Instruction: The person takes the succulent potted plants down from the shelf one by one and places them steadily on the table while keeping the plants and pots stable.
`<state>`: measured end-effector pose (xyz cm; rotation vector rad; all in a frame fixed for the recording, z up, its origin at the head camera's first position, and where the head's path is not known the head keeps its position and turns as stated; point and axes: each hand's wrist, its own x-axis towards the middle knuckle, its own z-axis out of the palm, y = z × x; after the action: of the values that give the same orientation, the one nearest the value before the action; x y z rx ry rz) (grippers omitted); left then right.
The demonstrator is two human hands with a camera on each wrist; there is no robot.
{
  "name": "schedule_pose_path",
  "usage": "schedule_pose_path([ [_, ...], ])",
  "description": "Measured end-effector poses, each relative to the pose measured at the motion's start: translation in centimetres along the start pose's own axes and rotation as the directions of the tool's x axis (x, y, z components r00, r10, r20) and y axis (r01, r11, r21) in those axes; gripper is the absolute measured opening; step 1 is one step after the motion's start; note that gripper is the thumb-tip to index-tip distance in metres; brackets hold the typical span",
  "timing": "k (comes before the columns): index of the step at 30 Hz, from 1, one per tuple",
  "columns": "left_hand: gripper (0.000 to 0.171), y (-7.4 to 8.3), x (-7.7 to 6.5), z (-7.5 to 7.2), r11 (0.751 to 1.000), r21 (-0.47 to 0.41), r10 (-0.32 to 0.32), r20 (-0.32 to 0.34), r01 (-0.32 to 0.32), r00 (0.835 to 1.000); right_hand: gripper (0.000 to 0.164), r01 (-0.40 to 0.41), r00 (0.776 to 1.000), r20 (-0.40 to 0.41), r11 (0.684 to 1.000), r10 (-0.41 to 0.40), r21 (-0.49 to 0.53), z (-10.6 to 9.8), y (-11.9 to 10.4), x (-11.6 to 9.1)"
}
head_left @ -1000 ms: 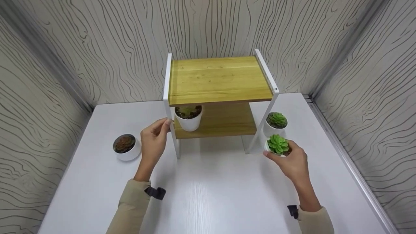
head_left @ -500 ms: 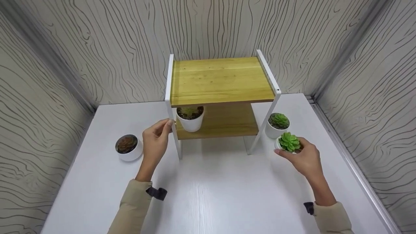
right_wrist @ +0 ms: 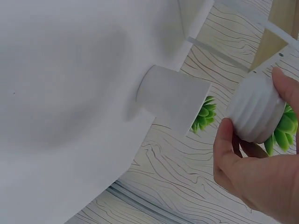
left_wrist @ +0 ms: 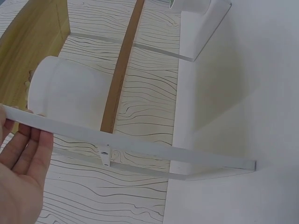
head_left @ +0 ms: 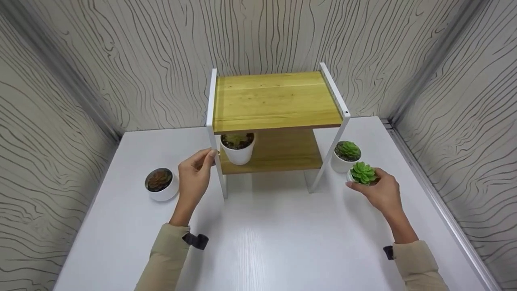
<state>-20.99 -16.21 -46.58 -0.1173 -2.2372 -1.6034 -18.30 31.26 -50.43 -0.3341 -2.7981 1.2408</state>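
My left hand (head_left: 195, 171) pinches the front left post of a two-tier shelf (head_left: 276, 99) with a white frame and wooden boards. On its lower board, by that post, stands a white potted plant (head_left: 239, 154), its top partly hidden under the upper board. In my right hand (head_left: 383, 192) is a small green succulent in a ribbed white pot (right_wrist: 257, 108), gripped between thumb and fingers and held above the table. Just behind it a second green succulent in a smooth white pot (head_left: 343, 163) stands on the table, right of the shelf.
A brownish succulent in a white pot (head_left: 162, 193) stands on the white table (head_left: 258, 238), left of my left hand. Wood-grain patterned walls (head_left: 266, 36) close in the back and both sides. A metal rail (head_left: 438, 202) runs along the table's right edge.
My right hand has carried the ribbed-pot succulent to the right and slightly away from me, nearer the smooth pot. My left hand keeps its hold on the post. The view has shifted slightly.
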Motion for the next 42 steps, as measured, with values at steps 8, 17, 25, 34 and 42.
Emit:
schedule_pose_path([
  [8, 0.023, 0.0, 0.1, 0.0, 1.0, -0.02, -0.008, 0.001, 0.008, 1.0, 0.095, -0.054, 0.998, 0.04, 0.998, 0.056, -0.037, -0.3, 1.7, 1.9],
  [17, 0.024, -0.3, 0.0, 0.0, 1.0, -0.005, 0.03, -0.001, -0.03, 1.0, 0.091, -0.005, 0.998, 0.065, 0.997, 0.01, -0.077, 0.4, 3.6, 3.1],
  [25, 0.024, -0.2, 0.0, 0.0, 0.999, -0.009, 0.041, -0.004, -0.041, 0.999, 0.088, 0.0, 0.995, 0.096, 0.995, 0.009, -0.097, 1.5, 4.3, 3.9],
  [34, 0.023, -0.2, -0.1, -0.1, 1.0, 0.001, 0.01, 0.003, -0.01, 1.0, 0.089, -0.032, 0.989, 0.141, 0.993, 0.047, -0.112, 2.3, 5.4, 4.6],
  [42, 0.026, -0.2, 0.0, 0.0, 1.0, -0.001, 0.002, 0.002, -0.002, 1.0, 0.088, -0.077, 0.986, 0.143, 0.991, 0.091, -0.106, 2.8, 5.9, 4.6],
])
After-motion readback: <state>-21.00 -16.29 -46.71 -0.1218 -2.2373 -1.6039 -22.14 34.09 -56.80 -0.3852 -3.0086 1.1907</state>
